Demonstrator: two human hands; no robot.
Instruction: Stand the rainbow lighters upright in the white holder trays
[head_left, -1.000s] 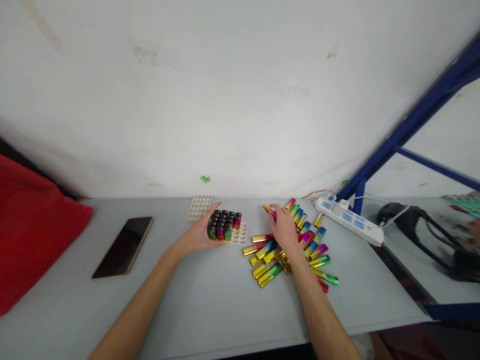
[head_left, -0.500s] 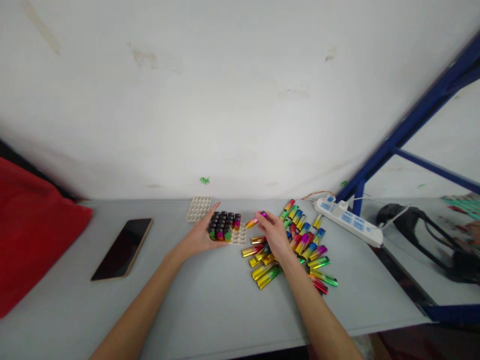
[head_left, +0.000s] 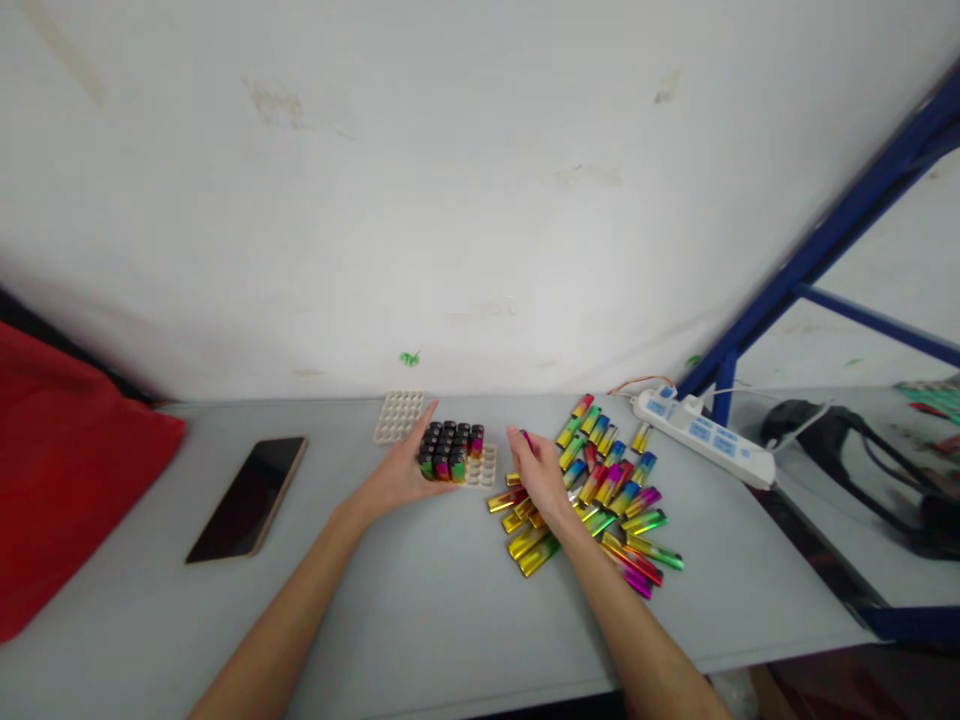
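White, stained wall rises behind a grey table (head_left: 420,620) on which everything is laid out.

A cream plastic tray with round sockets (head_left: 480,466) is steadied by the left hand (head_left: 401,470), whose fingers are spread open and rest against the tray's near-left edge without closing on it. Iridescent rainbow-coloured lighters with black tops (head_left: 450,450) stand upright in the tray, packed close; roughly twenty can be made out, though an exact count cannot be given at this size. About three columns of sockets just beyond the left fingertips, toward the right hand, are unfilled.

One pink-tipped lighter (head_left: 527,438) is pinched between the fingers of the right hand (head_left: 536,478), close beside the tray's open side. Under and to the far side of that hand lies a loose pile of shiny gold, green, pink and blue lighters (head_left: 607,490), some thirty in number, several overlapping.

A second, empty cream tray (head_left: 398,414) lies beyond the left hand, one dark smartphone (head_left: 247,495) well to its outer side, one red cloth (head_left: 67,470) further out still. One white power strip (head_left: 701,438) lies beyond the pile.

Risk is judged as follows: the standing lighters could be toppled if the tray is nudged, and loose ones could be swept toward the table edge by the right forearm.
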